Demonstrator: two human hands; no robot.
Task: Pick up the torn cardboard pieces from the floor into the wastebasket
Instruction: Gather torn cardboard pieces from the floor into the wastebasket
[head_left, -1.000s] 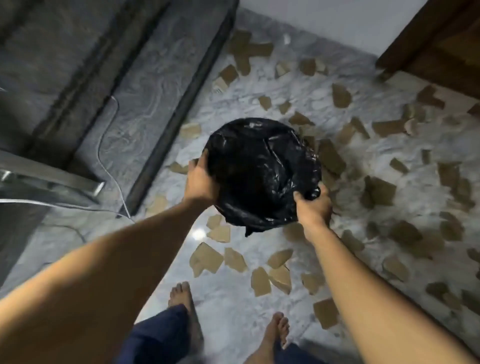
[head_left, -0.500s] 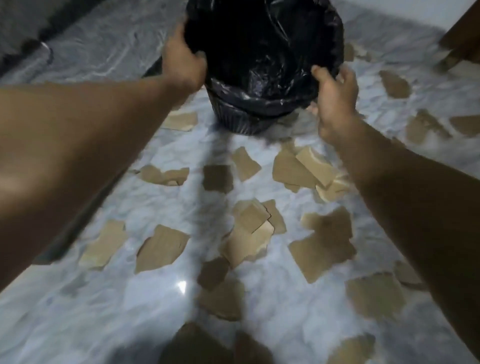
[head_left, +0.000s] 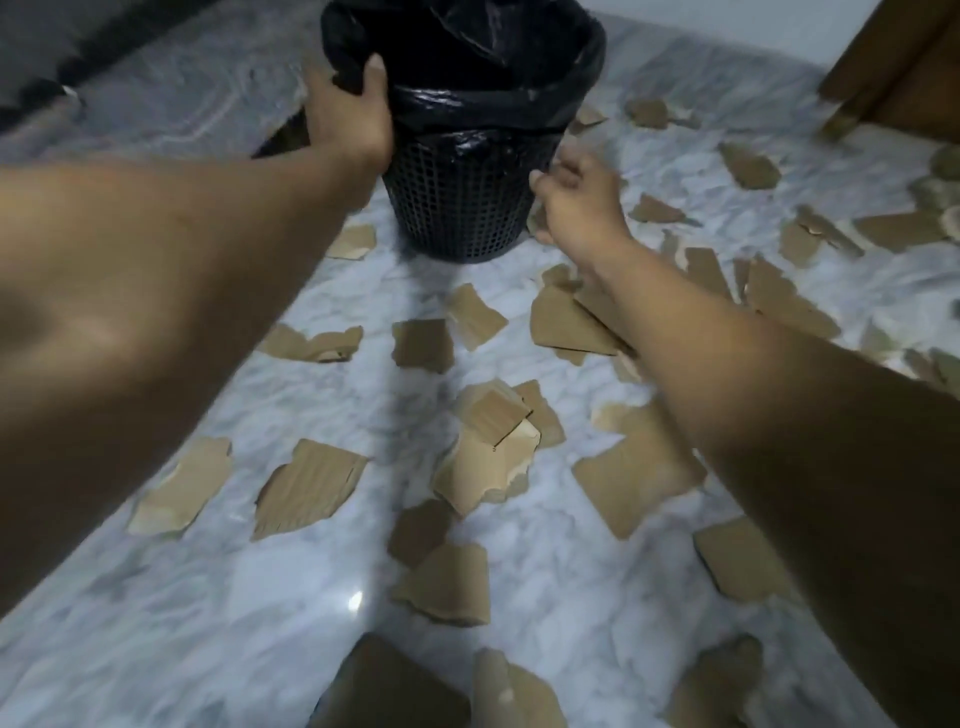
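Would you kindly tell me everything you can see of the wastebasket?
The wastebasket is round, black, seemingly plastic, with mesh walls tapering toward the base. It stands upright on the marble floor, its far rim out of frame. A glossy black bag lines it and drapes over the rim. The left hand grips the bag at the left rim; the right hand is close by its right wall. Torn cardboard pieces lie around it.

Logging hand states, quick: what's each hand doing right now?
Left hand: grips the black liner at the wastebasket rim.
Right hand: fingers loosely curled, holding nothing, beside the wastebasket.
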